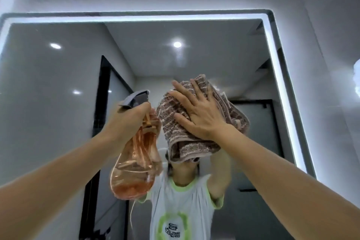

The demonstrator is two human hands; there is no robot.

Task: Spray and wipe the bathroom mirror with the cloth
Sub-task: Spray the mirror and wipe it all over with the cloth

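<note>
1. A person's right hand (198, 115), fingers straight and spread, presses a folded brown cloth (185, 146) flat against the middle of the mirror (48, 93).
2. Just left of the cloth, the left hand (128, 121) grips a clear orange bottle (136, 165) by its neck, fingers curled round it, grey spray head toward the mirror.
3. A little orange liquid sits at the bottle's base.
4. A lit strip (136, 19) rims the mirror's top and right edges; a white, green-trimmed shirt (183, 210) shows in the mirror.
</note>
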